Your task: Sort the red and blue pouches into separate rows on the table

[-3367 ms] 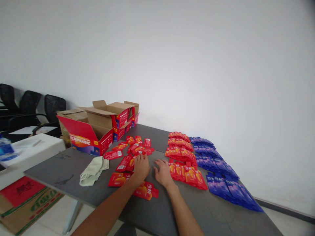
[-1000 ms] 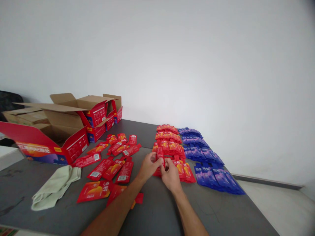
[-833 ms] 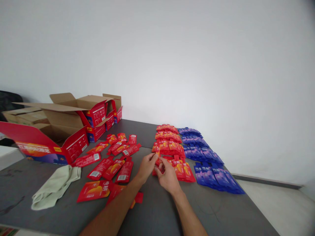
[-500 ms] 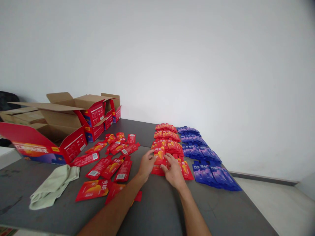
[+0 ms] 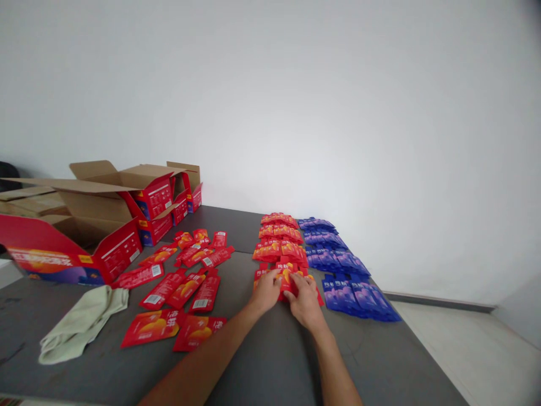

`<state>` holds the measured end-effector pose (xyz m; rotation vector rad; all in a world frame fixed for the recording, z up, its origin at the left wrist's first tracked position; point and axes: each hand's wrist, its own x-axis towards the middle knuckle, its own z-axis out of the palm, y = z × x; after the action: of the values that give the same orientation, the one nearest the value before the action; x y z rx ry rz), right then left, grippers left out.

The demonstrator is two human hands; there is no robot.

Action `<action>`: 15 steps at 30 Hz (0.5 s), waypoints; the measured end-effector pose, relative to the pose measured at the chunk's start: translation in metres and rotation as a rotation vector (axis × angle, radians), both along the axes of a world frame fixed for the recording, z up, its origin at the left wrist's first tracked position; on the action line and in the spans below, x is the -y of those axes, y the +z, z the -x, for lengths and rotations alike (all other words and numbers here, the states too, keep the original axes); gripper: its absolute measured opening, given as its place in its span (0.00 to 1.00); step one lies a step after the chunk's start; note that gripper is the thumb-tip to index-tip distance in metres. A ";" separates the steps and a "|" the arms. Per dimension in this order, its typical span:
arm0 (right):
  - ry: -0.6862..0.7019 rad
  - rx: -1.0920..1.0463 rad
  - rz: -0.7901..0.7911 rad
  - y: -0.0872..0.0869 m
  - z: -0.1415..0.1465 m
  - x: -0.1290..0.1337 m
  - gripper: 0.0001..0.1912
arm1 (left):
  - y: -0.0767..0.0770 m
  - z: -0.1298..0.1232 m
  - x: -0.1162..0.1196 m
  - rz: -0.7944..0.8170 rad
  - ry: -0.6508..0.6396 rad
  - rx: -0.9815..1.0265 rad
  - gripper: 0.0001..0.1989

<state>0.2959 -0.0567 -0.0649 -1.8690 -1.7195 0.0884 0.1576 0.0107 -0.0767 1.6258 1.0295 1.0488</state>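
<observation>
A red pouch (image 5: pixel 285 273) with orange fruit on its front lies at the nearest row of red pouches, its printed side up. My left hand (image 5: pixel 266 291) grips its left edge, fingers closed. On its right side, my right hand (image 5: pixel 306 300) holds the lower edge between thumb and fingers. Other pouches of that row are partly covered by my hands. Behind them, several overlapping rows of red pouches (image 5: pixel 281 249) run back toward the wall. To the right are matching rows of blue pouches (image 5: pixel 359 296).
Loose red pouches (image 5: pixel 157 325) are scattered on the left of the dark table (image 5: pixel 262 366), some showing their barcode side. A folded pale green cloth (image 5: pixel 82 321) lies at the front left. Open red cartons (image 5: pixel 118 254) stand behind, flaps out. A white wall (image 5: pixel 329 113) rises beyond.
Both hands have lowered the red pouch from above the rows onto the nearest row, moving toward me. The camera view has shifted slightly to the right.
</observation>
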 end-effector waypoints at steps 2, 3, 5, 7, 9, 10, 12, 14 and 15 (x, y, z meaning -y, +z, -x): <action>-0.029 0.009 0.027 -0.001 0.001 0.001 0.29 | 0.003 0.001 0.005 -0.169 -0.003 -0.226 0.21; -0.041 0.013 0.039 -0.001 0.001 0.002 0.29 | 0.005 0.001 0.008 -0.229 -0.011 -0.326 0.21; -0.060 0.023 0.066 -0.002 0.002 0.002 0.28 | 0.007 0.002 0.012 -0.289 -0.017 -0.472 0.21; -0.068 0.041 0.094 -0.002 0.002 0.003 0.28 | 0.008 0.003 0.016 -0.313 -0.005 -0.567 0.21; -0.069 0.063 0.116 -0.002 0.002 0.003 0.28 | 0.008 0.003 0.020 -0.328 0.001 -0.620 0.21; -0.069 0.074 0.122 -0.002 0.001 0.004 0.28 | 0.007 0.003 0.021 -0.332 -0.003 -0.636 0.21; -0.067 0.091 0.131 -0.002 0.001 0.004 0.27 | 0.006 0.002 0.022 -0.335 -0.008 -0.658 0.21; -0.058 0.099 0.143 -0.001 0.001 0.005 0.27 | 0.006 0.002 0.022 -0.336 -0.007 -0.675 0.20; -0.055 0.099 0.152 -0.001 0.001 0.006 0.27 | 0.006 0.002 0.022 -0.338 -0.007 -0.683 0.20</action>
<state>0.2951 -0.0623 -0.0660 -2.0613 -1.7688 0.1088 0.1556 -0.0114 -0.0711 2.3507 1.3229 0.6859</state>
